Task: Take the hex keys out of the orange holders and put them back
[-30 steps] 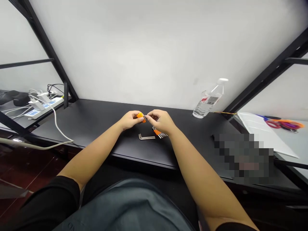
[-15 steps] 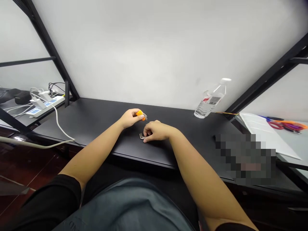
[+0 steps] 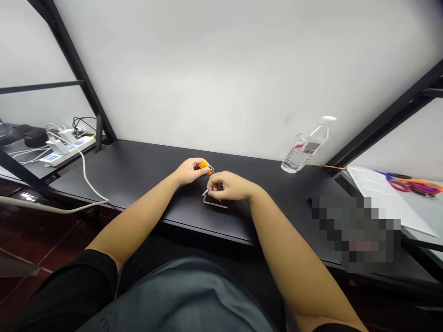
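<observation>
Left hand (image 3: 188, 171) grips orange holder (image 3: 203, 165); right hand (image 3: 231, 186) pinches hex key (image 3: 205, 192).

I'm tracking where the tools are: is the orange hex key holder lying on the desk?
No, the left hand pinches the orange hex key holder in its fingertips, raised above the black desk.

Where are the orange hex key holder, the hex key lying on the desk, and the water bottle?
orange hex key holder (image 3: 203, 165): head view, on its visible orange body.
hex key (image 3: 216, 204): head view, middle of its long arm.
water bottle (image 3: 304, 150): head view, mid-body at the label.
</observation>
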`<state>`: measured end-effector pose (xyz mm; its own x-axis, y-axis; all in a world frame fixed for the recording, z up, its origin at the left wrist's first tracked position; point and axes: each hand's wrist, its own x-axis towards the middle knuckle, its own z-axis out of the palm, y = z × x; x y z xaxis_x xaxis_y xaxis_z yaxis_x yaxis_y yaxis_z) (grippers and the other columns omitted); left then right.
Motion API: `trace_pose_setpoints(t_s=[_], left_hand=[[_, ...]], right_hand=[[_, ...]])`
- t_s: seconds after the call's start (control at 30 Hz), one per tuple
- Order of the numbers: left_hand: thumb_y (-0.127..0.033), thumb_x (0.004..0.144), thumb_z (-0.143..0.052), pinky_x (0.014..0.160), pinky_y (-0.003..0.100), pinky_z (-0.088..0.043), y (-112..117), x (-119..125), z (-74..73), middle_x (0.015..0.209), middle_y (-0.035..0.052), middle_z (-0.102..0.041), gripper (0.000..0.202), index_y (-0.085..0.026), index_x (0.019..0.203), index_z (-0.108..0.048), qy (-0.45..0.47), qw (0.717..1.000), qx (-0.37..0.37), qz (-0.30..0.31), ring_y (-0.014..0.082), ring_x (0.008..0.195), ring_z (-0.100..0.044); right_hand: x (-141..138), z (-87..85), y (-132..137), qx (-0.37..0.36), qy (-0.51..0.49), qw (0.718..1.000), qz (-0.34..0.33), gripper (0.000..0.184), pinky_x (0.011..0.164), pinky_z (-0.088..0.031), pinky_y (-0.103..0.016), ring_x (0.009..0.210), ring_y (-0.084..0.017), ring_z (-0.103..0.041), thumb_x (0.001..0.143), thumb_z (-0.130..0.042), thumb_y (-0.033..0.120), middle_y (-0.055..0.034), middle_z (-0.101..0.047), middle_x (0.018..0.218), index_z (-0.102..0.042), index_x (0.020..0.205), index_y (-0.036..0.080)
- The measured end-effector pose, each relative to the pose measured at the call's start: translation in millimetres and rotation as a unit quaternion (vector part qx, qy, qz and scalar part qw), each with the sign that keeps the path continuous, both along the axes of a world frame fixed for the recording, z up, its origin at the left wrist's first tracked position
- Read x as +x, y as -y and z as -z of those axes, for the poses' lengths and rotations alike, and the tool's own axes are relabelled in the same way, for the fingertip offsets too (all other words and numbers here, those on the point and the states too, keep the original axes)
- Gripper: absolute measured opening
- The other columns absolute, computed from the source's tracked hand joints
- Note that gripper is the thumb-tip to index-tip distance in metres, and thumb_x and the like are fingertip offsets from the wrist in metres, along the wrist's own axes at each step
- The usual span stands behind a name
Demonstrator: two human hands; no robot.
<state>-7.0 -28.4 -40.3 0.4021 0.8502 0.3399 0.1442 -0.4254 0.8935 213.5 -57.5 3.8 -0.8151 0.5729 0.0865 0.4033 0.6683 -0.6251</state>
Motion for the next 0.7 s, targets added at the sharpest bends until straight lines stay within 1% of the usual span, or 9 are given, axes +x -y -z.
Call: trace_pose_setpoints(t_s=[0.07, 0.1, 0.17, 0.23, 0.3, 0.4, 0.5, 0.6, 0.7], left_hand=[[-0.050, 0.081, -0.073, 0.084, 0.035, -0.052, -1, 0, 0.1, 0.093, 0.0091, -0.074, 0.039, -0.014, 0.094, -0.070, -0.008, 1.000, 0.002, -0.002, 0.0199, 0.086, -0.068], [-0.051, 0.081, -0.073, 0.083, 0.035, -0.052, -1, 0, 0.0, 0.092, 0.0089, -0.074, 0.039, -0.014, 0.094, -0.070, -0.012, 1.000, 0.003, -0.002, 0.0197, 0.086, -0.068], [-0.052, 0.081, -0.073, 0.084, 0.035, -0.052, 0, 0, -0.5, 0.093, 0.0096, -0.074, 0.040, -0.014, 0.094, -0.070, -0.014, 1.000, 0.001, 0.001, 0.0201, 0.086, -0.068], [-0.052, 0.082, -0.073, 0.085, 0.035, -0.052, 1, 1, -1.2, 0.095, 0.0107, -0.075, 0.041, -0.014, 0.095, -0.070, -0.011, 1.000, -0.002, 0.005, 0.0205, 0.088, -0.069], [-0.052, 0.082, -0.073, 0.086, 0.035, -0.051, 3, 1, -2.1, 0.096, 0.0113, -0.075, 0.040, -0.013, 0.095, -0.070, -0.007, 1.000, -0.004, 0.010, 0.0205, 0.089, -0.069], [-0.051, 0.084, -0.073, 0.085, 0.034, -0.051, 6, 2, -3.9, 0.095, 0.0113, -0.074, 0.039, -0.013, 0.094, -0.069, -0.002, 1.000, -0.003, 0.031, 0.0197, 0.089, -0.069], [-0.050, 0.085, -0.072, 0.084, 0.034, -0.051, 9, 5, -6.3, 0.094, 0.0114, -0.074, 0.039, -0.013, 0.094, -0.068, 0.008, 0.998, -0.005, 0.065, 0.0191, 0.088, -0.068], [-0.051, 0.084, -0.073, 0.084, 0.034, -0.051, 11, 7, -8.3, 0.093, 0.0120, -0.074, 0.039, -0.013, 0.093, -0.068, 0.016, 0.996, -0.012, 0.087, 0.0189, 0.086, -0.068], [-0.051, 0.084, -0.073, 0.084, 0.035, -0.051, 13, 7, -8.9, 0.094, 0.0125, -0.074, 0.039, -0.013, 0.094, -0.069, 0.016, 0.996, -0.012, 0.088, 0.0191, 0.087, -0.068]], right_hand=[[6, -2.5, -1, -0.014, -0.126, 0.991, 0.042, 0.019, 0.067, -0.051, -0.031, 0.070, -0.017, -0.063, 0.084, -0.067, 0.040, -0.0024, -0.071, 0.081, -0.072, 0.087, 0.022], [9, -3.0, -3, -0.021, -0.193, 0.978, 0.073, 0.021, 0.067, -0.052, -0.032, 0.071, -0.017, -0.063, 0.086, -0.066, 0.042, -0.0031, -0.072, 0.082, -0.072, 0.091, 0.022], [12, -2.0, -6, -0.022, -0.306, 0.940, 0.146, 0.027, 0.065, -0.054, -0.033, 0.068, -0.017, -0.063, 0.087, -0.067, 0.047, -0.0047, -0.072, 0.084, -0.070, 0.096, 0.022], [12, 0.7, -9, -0.010, -0.364, 0.910, 0.200, 0.032, 0.061, -0.055, -0.033, 0.063, -0.016, -0.062, 0.087, -0.068, 0.051, -0.0055, -0.071, 0.085, -0.068, 0.100, 0.022], [10, 4.1, -12, 0.001, -0.372, 0.903, 0.217, 0.035, 0.061, -0.055, -0.033, 0.063, -0.016, -0.062, 0.087, -0.069, 0.054, -0.0055, -0.070, 0.086, -0.067, 0.102, 0.022], [7, 8.3, -14, 0.009, -0.357, 0.913, 0.197, 0.036, 0.065, -0.056, -0.034, 0.068, -0.017, -0.065, 0.089, -0.066, 0.057, -0.0054, -0.071, 0.089, -0.066, 0.103, 0.023], [5, 10.4, -13, 0.019, -0.337, 0.924, 0.180, 0.036, 0.070, -0.056, -0.035, 0.072, -0.018, -0.065, 0.091, -0.063, 0.057, -0.0058, -0.071, 0.090, -0.065, 0.104, 0.024], [5, 11.1, -12, 0.037, -0.319, 0.929, 0.186, 0.037, 0.072, -0.055, -0.035, 0.073, -0.018, -0.064, 0.092, -0.060, 0.058, -0.0063, -0.071, 0.091, -0.066, 0.104, 0.024], [6, 11.6, -13, 0.057, -0.306, 0.930, 0.196, 0.036, 0.071, -0.054, -0.036, 0.072, -0.019, -0.063, 0.093, -0.058, 0.057, -0.0064, -0.072, 0.092, -0.066, 0.104, 0.023]])
